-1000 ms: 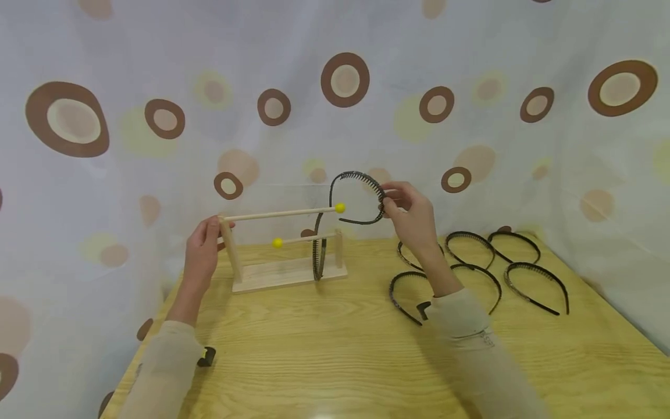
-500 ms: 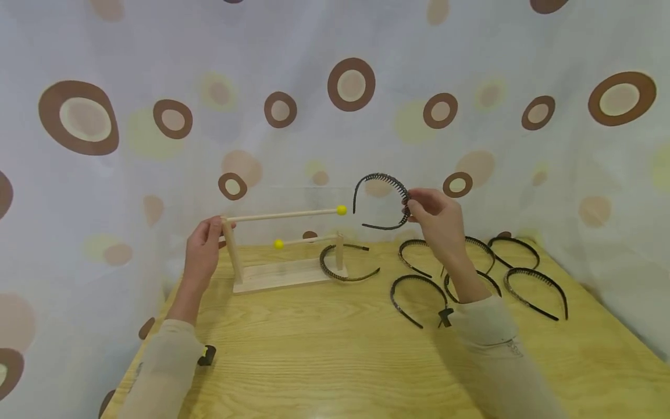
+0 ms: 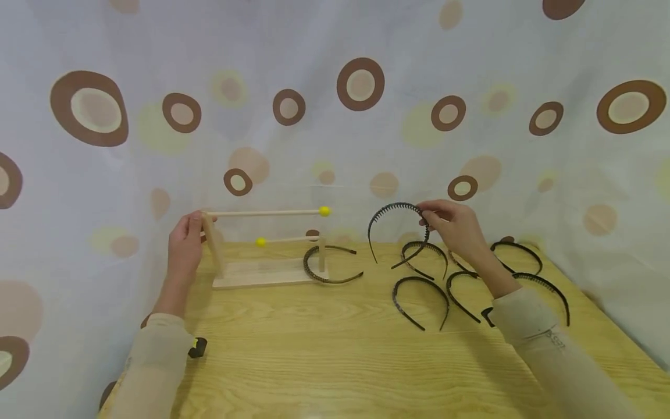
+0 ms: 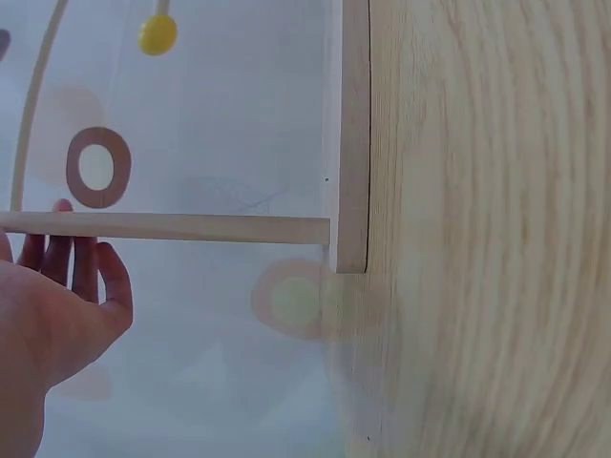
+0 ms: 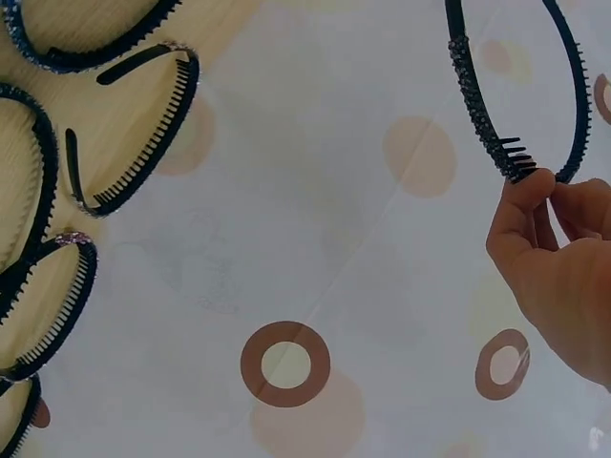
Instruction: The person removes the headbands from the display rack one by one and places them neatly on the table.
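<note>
My left hand [image 3: 185, 241] grips the top of the left post [image 4: 220, 227] of a wooden rack [image 3: 262, 273]. The upper rod [image 3: 262, 213] runs right from this post to a yellow ball; a shorter lower rod [image 3: 290, 239] runs left from the right post to another. My right hand [image 3: 460, 227] pinches a black toothed headband [image 3: 398, 205] at one side, raised right of the rack, its ends pointing down. In the right wrist view, thumb and fingers meet on that headband [image 5: 474, 95]. A brownish headband [image 3: 312, 270] rests at the rack's right end, ends toward the right.
Several dark headbands lie on the right of the wooden table [image 3: 293, 361], the nearest headband [image 3: 400, 305] toward the middle. A patterned curtain [image 3: 314, 46] hangs close behind the table. The right forearm passes over part of the headband group.
My right hand has moved right and slightly down, turning its headband ends-down. The brownish headband has dropped from upright at the lower rod to lying at the rack's right end. My left hand keeps its grip.
</note>
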